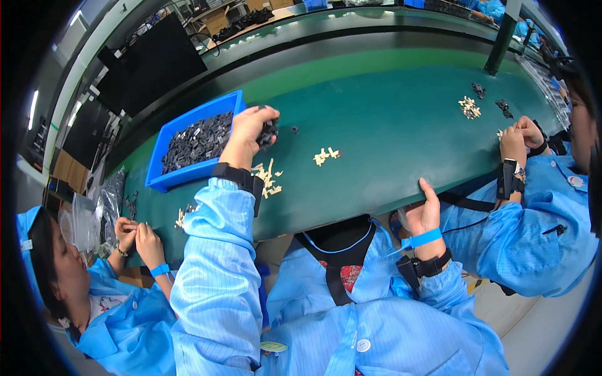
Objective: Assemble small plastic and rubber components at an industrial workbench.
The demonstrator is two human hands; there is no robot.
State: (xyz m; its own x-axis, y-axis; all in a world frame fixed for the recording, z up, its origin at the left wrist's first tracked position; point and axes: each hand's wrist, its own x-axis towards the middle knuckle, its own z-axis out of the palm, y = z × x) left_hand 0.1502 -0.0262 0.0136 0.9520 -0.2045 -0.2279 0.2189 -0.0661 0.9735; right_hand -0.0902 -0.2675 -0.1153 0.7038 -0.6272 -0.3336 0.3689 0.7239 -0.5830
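My left hand is closed around a clump of small black plastic parts, just off the right side of a blue bin. More black parts of that kind fill the bin. A single black piece lies on the green tabletop to the right of the hand. Below my left wrist is a scatter of cream-coloured small parts. My right hand is at the table's near edge with its thumb stretched up and the palm showing. Its other fingers are partly hidden, and nothing shows in it.
A small cream pile lies mid-table. Co-workers sit close on both sides, their hands at left and hands at right over small parts. Far right are another cream pile and black clusters. Clear plastic bags stand at left.
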